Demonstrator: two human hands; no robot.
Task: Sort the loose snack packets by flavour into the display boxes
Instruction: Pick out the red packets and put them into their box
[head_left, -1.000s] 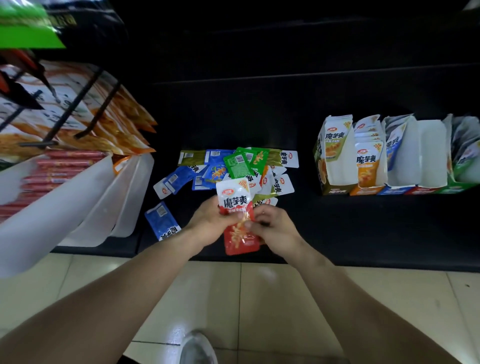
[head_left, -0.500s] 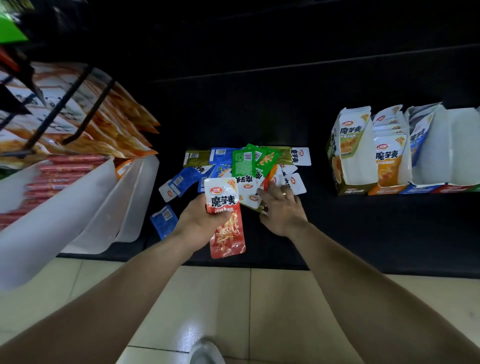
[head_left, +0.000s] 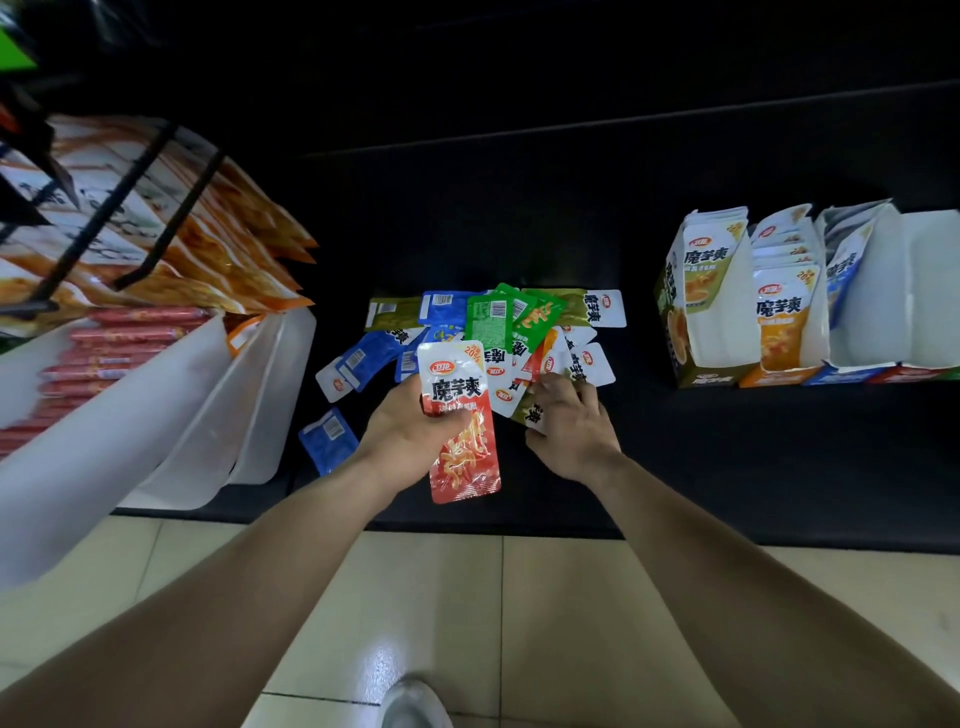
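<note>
My left hand (head_left: 410, 431) grips a red snack packet (head_left: 460, 421) upright over the front of the black shelf. A heap of loose packets (head_left: 493, 332) in blue, green, olive and white lies just behind it. My right hand (head_left: 569, 421) rests on the heap's near right side, fingers reaching into the packets; whether it pinches one is hidden. A single blue packet (head_left: 328, 439) lies apart at the left. The display boxes (head_left: 727, 332) stand in a row at the right: an olive one, an orange one, then blue and red ones.
White plastic bins (head_left: 156, 410) holding red sausages (head_left: 119, 338) stand at the left, with large orange bags (head_left: 208, 249) on a black wire rack behind them. The black shelf (head_left: 727, 467) ends at a front edge above a tiled floor. My shoe (head_left: 415, 704) shows below.
My right hand let go of the red packet and moved back to the heap. The left hand keeps the red packet and has lifted it a little.
</note>
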